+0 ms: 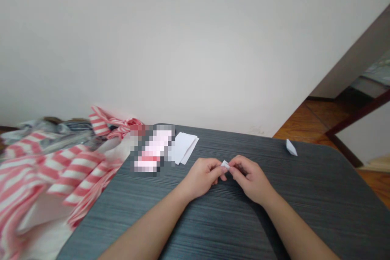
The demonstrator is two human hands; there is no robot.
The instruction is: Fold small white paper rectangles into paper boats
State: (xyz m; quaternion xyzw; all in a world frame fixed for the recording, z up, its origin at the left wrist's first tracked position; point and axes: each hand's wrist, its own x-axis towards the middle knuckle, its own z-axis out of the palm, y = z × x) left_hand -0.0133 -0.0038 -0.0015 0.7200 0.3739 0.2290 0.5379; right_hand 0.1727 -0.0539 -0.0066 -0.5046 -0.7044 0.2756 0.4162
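Note:
Between the fingertips of both hands is a small folded piece of white paper (225, 164), held just above the dark table. My left hand (203, 176) pinches its left side with thumb and fingers. On the other side, my right hand (250, 176) grips it the same way. The fingers cover much of the paper, so its full shape is hidden. Two or more loose white sheets (184, 146) overlap on the table beyond my left hand. A folded white paper piece (291, 147) lies apart, toward the far right.
The dark wood-grain table (319, 195) reaches a pale wall (198, 48) at the back. A blurred-out, pinkish flat object (155, 150) lies left of the sheets. Red-and-white striped cloth (76, 170) is heaped beside the table's left edge. Wooden floor (310, 118) shows at right.

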